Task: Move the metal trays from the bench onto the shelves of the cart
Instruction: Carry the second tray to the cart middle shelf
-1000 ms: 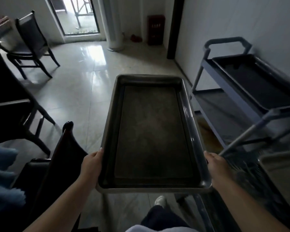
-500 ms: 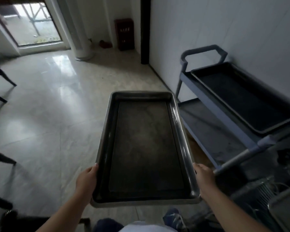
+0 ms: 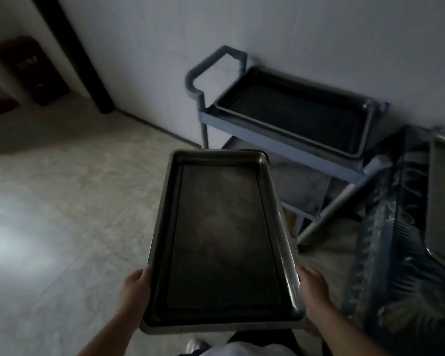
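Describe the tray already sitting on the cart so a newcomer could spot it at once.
Find the grey-blue cart standing against the white wall. On its top shelf, just past the looped handle, lies a dark metal tray. Unlike the tray in the hands, nobody touches it.

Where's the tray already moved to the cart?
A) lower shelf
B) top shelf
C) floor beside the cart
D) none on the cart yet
B: one dark tray sits on the top shelf of the cart, just below its handle, while the lower shelf shows bare; both hands hold the second tray short of the cart.
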Available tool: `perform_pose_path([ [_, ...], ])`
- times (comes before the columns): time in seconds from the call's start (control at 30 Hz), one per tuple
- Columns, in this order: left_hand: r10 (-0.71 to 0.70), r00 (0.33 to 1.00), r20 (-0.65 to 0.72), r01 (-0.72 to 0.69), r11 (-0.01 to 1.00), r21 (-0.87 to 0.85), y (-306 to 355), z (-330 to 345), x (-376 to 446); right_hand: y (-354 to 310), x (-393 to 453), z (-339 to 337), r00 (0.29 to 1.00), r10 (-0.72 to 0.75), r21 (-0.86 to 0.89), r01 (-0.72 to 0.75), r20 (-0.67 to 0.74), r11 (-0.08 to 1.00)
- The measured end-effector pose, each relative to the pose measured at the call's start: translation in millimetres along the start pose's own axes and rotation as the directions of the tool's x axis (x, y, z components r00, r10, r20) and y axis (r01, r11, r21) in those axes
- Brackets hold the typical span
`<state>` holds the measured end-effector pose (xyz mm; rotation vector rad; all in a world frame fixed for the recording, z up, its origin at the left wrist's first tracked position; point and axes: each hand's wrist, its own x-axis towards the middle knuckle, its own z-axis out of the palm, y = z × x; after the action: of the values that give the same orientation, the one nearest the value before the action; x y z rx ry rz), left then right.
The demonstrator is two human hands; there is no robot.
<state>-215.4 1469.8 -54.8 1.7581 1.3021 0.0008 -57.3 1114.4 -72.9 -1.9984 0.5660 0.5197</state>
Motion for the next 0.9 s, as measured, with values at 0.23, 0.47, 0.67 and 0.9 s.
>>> perform_pose_path([
  [0.23,0.042,0.986,0.163,-0.067,0.986,0.151,53,37,89,11,43,37,0.988,0.137,0.045,-0.134,-0.069,0.99],
  [0.47,0.095,0.966,0.239,-0.139,0.975,0.175,96,131,181,-6,152,51,0.96,0.227,0.141,-0.205,-0.162,0.968],
  [0.67,0.146,0.949,0.281,-0.205,0.959,0.194,120,197,250,2,219,76,0.932,0.252,0.217,-0.198,-0.259,0.956],
  [0.9,0.196,0.926,0.323,-0.276,0.934,0.226,139,257,313,12,269,104,0.906,0.231,0.275,-0.135,-0.355,0.952],
])
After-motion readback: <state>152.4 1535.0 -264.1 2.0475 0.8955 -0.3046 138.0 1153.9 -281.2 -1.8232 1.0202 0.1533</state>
